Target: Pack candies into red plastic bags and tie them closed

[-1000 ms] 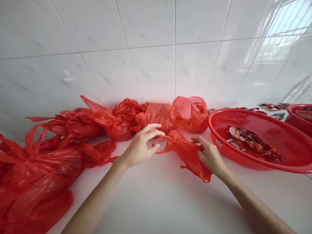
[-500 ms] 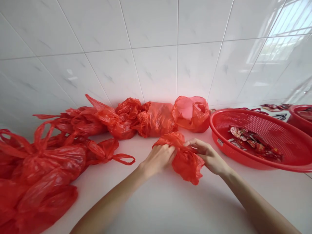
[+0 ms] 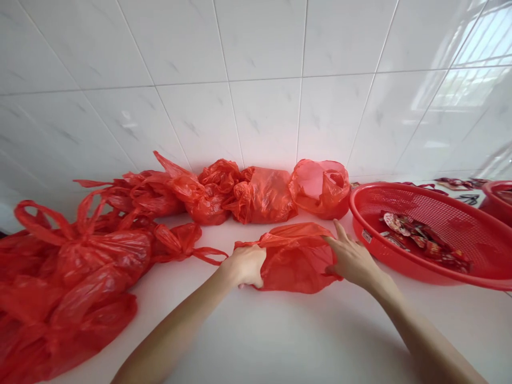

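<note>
A thin red plastic bag (image 3: pixel 296 261) is spread wide on the white surface, its mouth facing me. On its left side, my left hand (image 3: pixel 246 265) is closed on the rim, with some fingers hidden inside the bag. My right hand (image 3: pixel 354 256) grips the bag's right edge between thumb and fingers, while its index finger points up and away. The inside of the bag shows only red plastic.
Several filled, knotted red bags (image 3: pixel 104 256) are heaped at the left, and more red bags (image 3: pixel 264 194) line the tiled wall. To the right stands a red mesh basket (image 3: pixel 440 213) holding small printed packets (image 3: pixel 424 240). Scissors (image 3: pixel 468 199) lie behind it.
The crumpled bag between my hands has been pulled open into a wide mouth. My hands have moved apart, the left one to the left and the right one slightly right. The view has shifted a little.
</note>
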`<state>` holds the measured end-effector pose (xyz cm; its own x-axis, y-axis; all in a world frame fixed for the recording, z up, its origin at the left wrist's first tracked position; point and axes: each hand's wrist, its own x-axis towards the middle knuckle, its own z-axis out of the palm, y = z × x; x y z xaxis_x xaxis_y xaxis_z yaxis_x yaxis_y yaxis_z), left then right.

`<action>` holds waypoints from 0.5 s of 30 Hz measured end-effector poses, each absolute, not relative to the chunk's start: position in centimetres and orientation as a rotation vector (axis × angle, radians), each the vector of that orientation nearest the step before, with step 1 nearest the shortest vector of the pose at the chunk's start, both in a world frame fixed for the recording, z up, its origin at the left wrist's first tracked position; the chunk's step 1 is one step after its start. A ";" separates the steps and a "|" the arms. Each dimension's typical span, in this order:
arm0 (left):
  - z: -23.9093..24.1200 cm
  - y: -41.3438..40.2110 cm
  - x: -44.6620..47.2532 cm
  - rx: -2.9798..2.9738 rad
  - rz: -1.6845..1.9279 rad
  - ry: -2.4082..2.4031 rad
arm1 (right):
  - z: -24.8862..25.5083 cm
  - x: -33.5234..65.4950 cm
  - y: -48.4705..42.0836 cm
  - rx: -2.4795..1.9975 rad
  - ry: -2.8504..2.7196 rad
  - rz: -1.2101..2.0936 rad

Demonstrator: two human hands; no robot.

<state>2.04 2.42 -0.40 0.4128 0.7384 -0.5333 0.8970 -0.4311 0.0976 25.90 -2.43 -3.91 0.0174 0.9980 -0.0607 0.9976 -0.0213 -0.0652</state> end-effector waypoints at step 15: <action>2.1 0.0 0.7 2.499 0.050 0.820 | 4.8 36.4 -2.7 -1.806 -1.882 0.429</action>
<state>0.73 -0.03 2.08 0.8172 0.5640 -0.1187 0.5453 -0.6901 0.4759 36.40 -2.70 4.83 -0.0013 0.9912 0.1320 0.8364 0.0735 -0.5432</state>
